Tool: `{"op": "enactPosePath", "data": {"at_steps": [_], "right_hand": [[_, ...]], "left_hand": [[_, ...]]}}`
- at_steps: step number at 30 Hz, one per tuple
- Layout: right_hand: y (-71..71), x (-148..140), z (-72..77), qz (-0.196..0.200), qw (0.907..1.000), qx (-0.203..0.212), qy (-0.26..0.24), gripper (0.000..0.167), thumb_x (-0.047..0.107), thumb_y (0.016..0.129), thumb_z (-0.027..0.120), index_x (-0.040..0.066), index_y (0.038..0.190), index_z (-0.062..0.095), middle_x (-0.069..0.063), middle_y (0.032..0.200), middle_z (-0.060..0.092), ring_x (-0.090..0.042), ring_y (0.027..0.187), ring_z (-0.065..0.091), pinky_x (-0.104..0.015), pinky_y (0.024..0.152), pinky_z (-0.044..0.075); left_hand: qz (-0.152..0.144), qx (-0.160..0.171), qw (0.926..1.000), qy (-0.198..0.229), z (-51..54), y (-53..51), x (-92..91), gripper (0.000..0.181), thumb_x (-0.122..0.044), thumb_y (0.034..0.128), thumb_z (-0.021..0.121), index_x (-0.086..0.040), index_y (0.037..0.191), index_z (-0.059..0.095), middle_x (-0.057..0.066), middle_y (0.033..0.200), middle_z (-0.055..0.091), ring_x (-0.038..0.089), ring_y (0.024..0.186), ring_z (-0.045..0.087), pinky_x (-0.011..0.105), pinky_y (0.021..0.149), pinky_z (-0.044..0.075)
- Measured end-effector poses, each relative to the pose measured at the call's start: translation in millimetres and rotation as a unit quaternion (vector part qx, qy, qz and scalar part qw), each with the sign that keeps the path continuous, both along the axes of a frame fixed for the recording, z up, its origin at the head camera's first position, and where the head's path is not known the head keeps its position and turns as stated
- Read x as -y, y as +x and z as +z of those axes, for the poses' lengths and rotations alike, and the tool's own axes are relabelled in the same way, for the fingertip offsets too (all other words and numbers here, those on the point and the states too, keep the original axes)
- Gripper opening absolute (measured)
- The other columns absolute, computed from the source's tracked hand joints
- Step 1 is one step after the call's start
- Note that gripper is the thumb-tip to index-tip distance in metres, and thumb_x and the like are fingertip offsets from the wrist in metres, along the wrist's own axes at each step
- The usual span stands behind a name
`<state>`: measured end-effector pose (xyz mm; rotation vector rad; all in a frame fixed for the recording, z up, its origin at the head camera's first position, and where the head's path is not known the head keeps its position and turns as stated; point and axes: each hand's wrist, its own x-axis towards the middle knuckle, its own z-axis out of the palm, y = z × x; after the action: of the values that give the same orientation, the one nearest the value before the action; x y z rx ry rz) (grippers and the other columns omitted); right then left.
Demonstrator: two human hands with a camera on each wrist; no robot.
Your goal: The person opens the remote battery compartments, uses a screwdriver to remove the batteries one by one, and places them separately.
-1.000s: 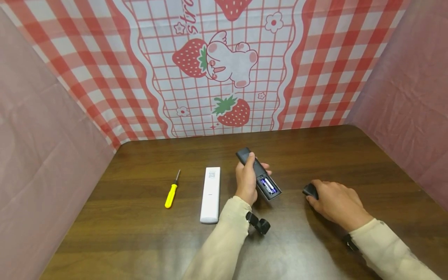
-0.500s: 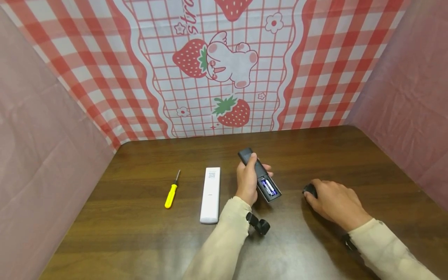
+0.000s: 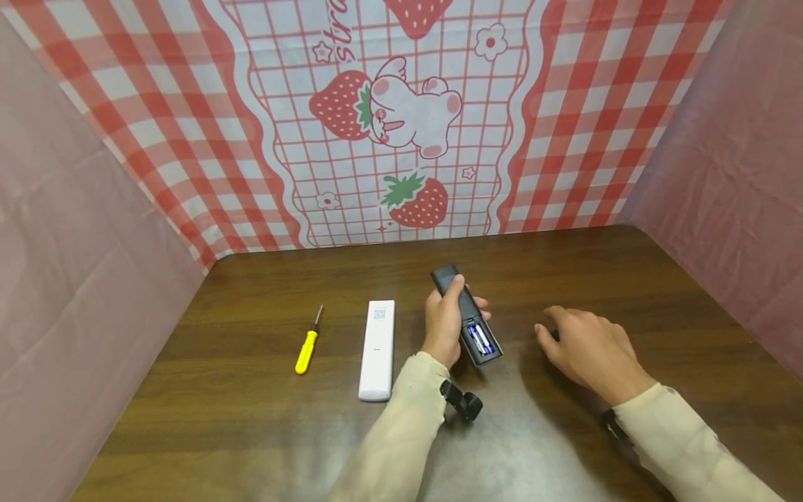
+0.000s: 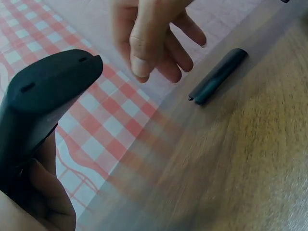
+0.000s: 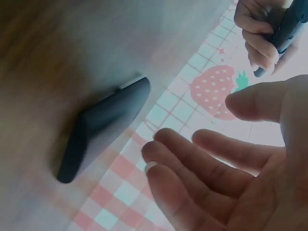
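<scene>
My left hand (image 3: pixel 443 324) grips a black remote control (image 3: pixel 467 305), thumb along its back. Its battery compartment lies uncovered at the near end, with batteries (image 3: pixel 481 340) visible inside. Over the table to the right hovers my right hand (image 3: pixel 596 352), fingers loosely bent and holding nothing. Below it lies the black battery cover (image 5: pixel 110 120), apart from the fingers in the right wrist view. The left wrist view also has this cover (image 4: pixel 219 77) on the wood, while the head view hides nearly all of it behind the right hand.
A long white remote-shaped device (image 3: pixel 376 352) with a printed code lies left of my left hand. Farther left is a yellow-handled screwdriver (image 3: pixel 307 348). A checked strawberry cloth (image 3: pixel 408 160) hangs behind the brown table (image 3: pixel 251 432), with pink cloth at both sides.
My right hand has let go of the battery cover and lifted slightly off it. The left hand, with the remote control, has shifted slightly right and turned a little.
</scene>
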<state>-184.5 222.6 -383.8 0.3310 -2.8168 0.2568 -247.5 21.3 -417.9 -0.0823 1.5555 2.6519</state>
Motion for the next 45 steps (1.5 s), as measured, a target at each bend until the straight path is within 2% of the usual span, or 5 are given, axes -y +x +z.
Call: {"op": "enactPosePath", "data": {"at_steps": [13, 18, 24, 29, 45], "right_hand": [[-10.8, 14.8, 8.4, 0.009, 0.9981, 0.029, -0.054, 0.034, 0.031, 0.096, 0.063, 0.002, 0.112, 0.071, -0.011, 0.089, 0.073, -0.021, 0.063, 0.063, -0.047, 0.053, 0.05], [-15.1, 21.8, 10.7, 0.014, 0.997, 0.041, -0.064, 0.035, 0.031, 0.096, 0.063, 0.001, 0.112, 0.071, -0.006, 0.081, 0.069, -0.016, 0.058, 0.056, -0.041, 0.051, 0.048], [-19.4, 28.8, 12.6, 0.013, 0.9967, 0.033, -0.073, 0.034, 0.032, 0.095, 0.064, 0.003, 0.111, 0.072, -0.006, 0.081, 0.07, -0.018, 0.059, 0.056, -0.041, 0.052, 0.047], [-25.7, 36.5, 14.6, 0.018, 0.9954, 0.021, -0.091, 0.032, 0.034, 0.096, 0.064, 0.006, 0.11, 0.073, -0.005, 0.084, 0.071, -0.02, 0.064, 0.061, -0.044, 0.055, 0.048], [-36.8, 53.4, 14.8, 0.03, 0.9936, 0.02, -0.107, 0.049, 0.05, 0.102, 0.049, 0.007, 0.108, 0.073, -0.011, 0.091, 0.073, -0.025, 0.07, 0.064, -0.047, 0.06, 0.048]], "left_hand": [[-0.026, 0.002, 0.9996, -0.015, 1.3, 0.3, -2.5, 0.052, -0.037, 0.0999, 0.058, 0.007, 0.126, 0.052, 0.014, 0.078, 0.067, 0.025, 0.056, 0.067, 0.042, 0.061, 0.059], [-0.026, 0.007, 0.9996, -0.01, -1.7, -0.9, -1.3, 0.044, -0.038, 0.1011, 0.056, 0.003, 0.117, 0.055, 0.014, 0.078, 0.066, 0.024, 0.055, 0.066, 0.041, 0.06, 0.059], [-0.035, 0.004, 0.9994, 0.002, -3.2, -2.0, -1.0, 0.056, -0.047, 0.1042, 0.046, 0.006, 0.117, 0.055, 0.014, 0.075, 0.064, 0.024, 0.054, 0.065, 0.042, 0.06, 0.059], [-0.033, -0.007, 0.9994, 0.002, -1.3, -3.3, 0.0, 0.054, -0.052, 0.1055, 0.038, -0.004, 0.119, 0.056, 0.017, 0.073, 0.065, 0.024, 0.054, 0.065, 0.04, 0.058, 0.058], [-0.012, 0.003, 0.9998, -0.017, -0.3, -1.3, 1.3, 0.041, -0.042, 0.1069, 0.042, -0.005, 0.114, 0.057, 0.019, 0.081, 0.069, 0.024, 0.061, 0.066, 0.036, 0.056, 0.056]]}}
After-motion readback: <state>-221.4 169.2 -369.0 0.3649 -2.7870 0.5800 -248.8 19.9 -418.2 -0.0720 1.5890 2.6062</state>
